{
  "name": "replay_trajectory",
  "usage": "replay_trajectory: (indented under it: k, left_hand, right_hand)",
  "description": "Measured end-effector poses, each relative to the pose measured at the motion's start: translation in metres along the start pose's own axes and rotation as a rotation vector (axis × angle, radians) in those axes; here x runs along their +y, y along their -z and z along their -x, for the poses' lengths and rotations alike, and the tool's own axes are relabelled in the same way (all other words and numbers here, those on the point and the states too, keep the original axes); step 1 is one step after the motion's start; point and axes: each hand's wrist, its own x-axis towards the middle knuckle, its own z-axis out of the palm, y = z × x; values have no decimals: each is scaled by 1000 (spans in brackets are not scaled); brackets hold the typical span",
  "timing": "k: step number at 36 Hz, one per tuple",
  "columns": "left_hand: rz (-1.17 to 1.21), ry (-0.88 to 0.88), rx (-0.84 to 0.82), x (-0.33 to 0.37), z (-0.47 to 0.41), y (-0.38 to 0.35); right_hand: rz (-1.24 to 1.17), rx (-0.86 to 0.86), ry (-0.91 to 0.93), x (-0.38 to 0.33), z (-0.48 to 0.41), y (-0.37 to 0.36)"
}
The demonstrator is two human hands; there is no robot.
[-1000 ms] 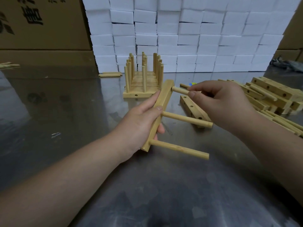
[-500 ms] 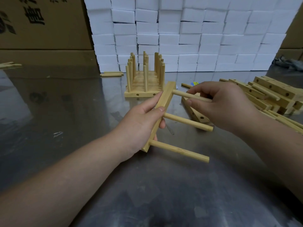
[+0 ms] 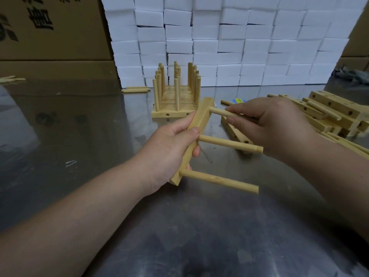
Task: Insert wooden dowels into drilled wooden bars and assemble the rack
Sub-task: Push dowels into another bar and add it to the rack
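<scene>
My left hand [image 3: 169, 148] grips a drilled wooden bar [image 3: 201, 116] above the steel table, tilted from near left to far right. Two dowels, the middle one [image 3: 229, 144] and the near one [image 3: 219, 179], stick out of the bar to the right. My right hand [image 3: 273, 124] pinches a third dowel [image 3: 217, 112] whose end sits in the bar's far hole. Another drilled bar [image 3: 233, 132] lies on the table under my right hand, partly hidden. A finished rack [image 3: 175, 96] with several upright dowels stands behind.
A pile of drilled bars and loose dowels [image 3: 329, 112] lies at the right. Two loose dowels [image 3: 135, 90] rest by a wall of white foam blocks [image 3: 229, 41]. Cardboard boxes [image 3: 50, 27] stand at the back left. The steel table [image 3: 189, 226] reflects light.
My right hand has pushed the third dowel leftwards into the far hole of the bar. The left hand keeps its hold on the bar.
</scene>
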Motion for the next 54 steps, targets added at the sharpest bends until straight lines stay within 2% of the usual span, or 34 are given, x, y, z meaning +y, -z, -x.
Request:
replay_trajectory:
  k: [11,16,22,29,34,36,39,42,44,46,50,54]
  left_hand:
    - [-107,-12,-33,0,2,2]
    - [-100,-42,-14,0,2,1]
    - [-93,-45,1,-2,2,1]
    - [-73,-15,-24,1,1,2]
    - [-1,-52,1,3,-4,8]
    - [31,-21,41,2,-6,9]
    - [233,96,102,3,-10,14]
    - [424,191,68,6,-13,23]
    - [498,237,-34,7,-13,27]
    - [547,282,-143,8,-12,29]
    - [650,391,-362,6,-10,33]
    - [673,453,-473,5,-10,36]
  right_hand:
    - [-310,-123,-250,2,0,-1]
    - [-430,-87,-312,1,-3,-1]
    - [-622,-62,-485,2,-3,-7]
    - [-679,-80,-561,3,-3,-9]
    - [-773,-48,-560,2,-6,-4]
    - [-938,-53,-613,2,-7,-3]
    - [-1158,-16,-667,6,-12,2]
    - [-1008,9,-772,5,-17,0]
    - [-732,-33,-655,5,-11,-6]
    - [-624,-145,-492,2,-3,-12]
    - [-535,-352,-362,3,1,-17]
    - [-646,-286,-282,6,1,-17]
